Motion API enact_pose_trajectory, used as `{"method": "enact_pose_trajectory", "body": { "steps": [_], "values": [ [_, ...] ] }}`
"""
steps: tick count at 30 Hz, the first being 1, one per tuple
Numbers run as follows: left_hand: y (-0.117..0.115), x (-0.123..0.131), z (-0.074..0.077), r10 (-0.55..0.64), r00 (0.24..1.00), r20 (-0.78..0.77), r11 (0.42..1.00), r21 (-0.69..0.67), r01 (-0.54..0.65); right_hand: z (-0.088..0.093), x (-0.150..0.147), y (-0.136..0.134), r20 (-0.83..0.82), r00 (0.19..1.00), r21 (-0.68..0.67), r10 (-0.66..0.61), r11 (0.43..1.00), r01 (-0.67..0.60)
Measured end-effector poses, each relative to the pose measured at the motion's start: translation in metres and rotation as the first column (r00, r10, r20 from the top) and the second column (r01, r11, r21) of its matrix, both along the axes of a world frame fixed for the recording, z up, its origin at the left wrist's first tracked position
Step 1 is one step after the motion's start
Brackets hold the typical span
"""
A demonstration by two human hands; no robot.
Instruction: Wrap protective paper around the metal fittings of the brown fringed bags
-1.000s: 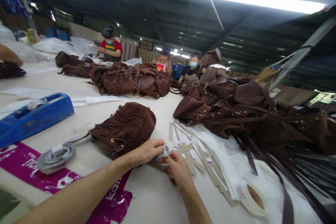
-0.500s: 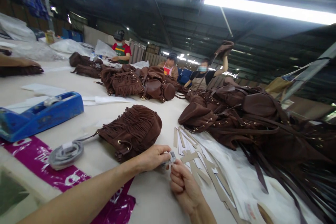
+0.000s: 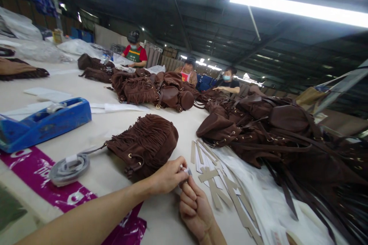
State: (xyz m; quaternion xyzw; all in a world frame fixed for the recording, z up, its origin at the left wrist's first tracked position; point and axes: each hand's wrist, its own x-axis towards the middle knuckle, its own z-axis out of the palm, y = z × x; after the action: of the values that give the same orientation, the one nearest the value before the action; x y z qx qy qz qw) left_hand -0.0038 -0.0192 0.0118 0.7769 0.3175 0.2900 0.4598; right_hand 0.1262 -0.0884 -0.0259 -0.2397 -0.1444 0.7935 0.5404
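Both hands meet in front of a brown fringed bag [image 3: 146, 141] lying on its side. Pinched between my left hand [image 3: 168, 176] and my right hand [image 3: 195, 206] is a small grey-white piece [image 3: 188, 171], mostly covered by the fingers, its kind unclear. Each hand is closed on it, with the fingertips nearly touching. From the bag's left end a thin strap runs to a coiled strap [image 3: 70, 168] in a greyish wrap, with a white band across it. Brass eyelets show at the bag's near side.
A blue tape dispenser [image 3: 46, 122] stands left, by a purple printed plastic sheet [image 3: 77, 195]. Cardboard strips [image 3: 212, 183] and white wrapping sheets [image 3: 258, 191] lie right. Brown bags [image 3: 253, 122] are heaped behind. Several co-workers, one a person in a green apron [image 3: 134, 54], are across the table.
My hands have shifted slightly left and turned, hiding more of the small piece. Across the table, a co-worker's raised arm with a brown item has come down. The fringed bag stays put.
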Motion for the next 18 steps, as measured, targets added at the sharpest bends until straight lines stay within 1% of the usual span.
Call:
{"method": "enact_pose_trajectory", "body": {
  "steps": [4, 7, 9, 10, 12, 14, 16, 18],
  "values": [
    [-0.005, 0.005, -0.008, 0.083, 0.995, 0.051, 0.991, 0.106, -0.088, -0.003, -0.003, 0.000, -0.036, 0.997, -0.020, -0.071, 0.997, 0.070],
    [-0.007, 0.008, -0.014, 0.120, 0.991, 0.066, 0.966, 0.224, -0.132, -0.005, -0.004, 0.001, -0.046, 0.994, -0.012, -0.095, 0.995, 0.095],
    [-0.008, 0.009, -0.017, 0.142, 0.986, 0.083, 0.951, 0.266, -0.160, -0.005, -0.004, 0.001, -0.047, 0.993, -0.009, -0.106, 0.994, 0.106],
    [-0.008, 0.010, -0.018, 0.148, 0.984, 0.103, 0.949, 0.265, -0.170, -0.006, -0.005, 0.002, -0.049, 0.993, -0.011, -0.110, 0.994, 0.109],
    [-0.009, 0.013, -0.020, 0.170, 0.972, 0.165, 0.954, 0.220, -0.204, -0.006, -0.005, 0.003, -0.056, 0.991, -0.020, -0.121, 0.993, 0.120],
    [-0.009, 0.016, -0.022, 0.242, 0.944, 0.225, 0.950, 0.144, -0.277, -0.006, -0.005, 0.004, -0.061, 0.989, -0.030, -0.135, 0.991, 0.133],
    [-0.009, 0.018, -0.023, 0.329, 0.912, 0.246, 0.931, 0.075, -0.356, -0.007, -0.005, 0.004, -0.063, 0.986, -0.039, -0.155, 0.987, 0.153],
    [-0.008, 0.019, -0.023, 0.357, 0.902, 0.242, 0.922, 0.060, -0.382, -0.008, -0.005, 0.004, -0.066, 0.982, -0.056, -0.178, 0.983, 0.174]
  ]
}}
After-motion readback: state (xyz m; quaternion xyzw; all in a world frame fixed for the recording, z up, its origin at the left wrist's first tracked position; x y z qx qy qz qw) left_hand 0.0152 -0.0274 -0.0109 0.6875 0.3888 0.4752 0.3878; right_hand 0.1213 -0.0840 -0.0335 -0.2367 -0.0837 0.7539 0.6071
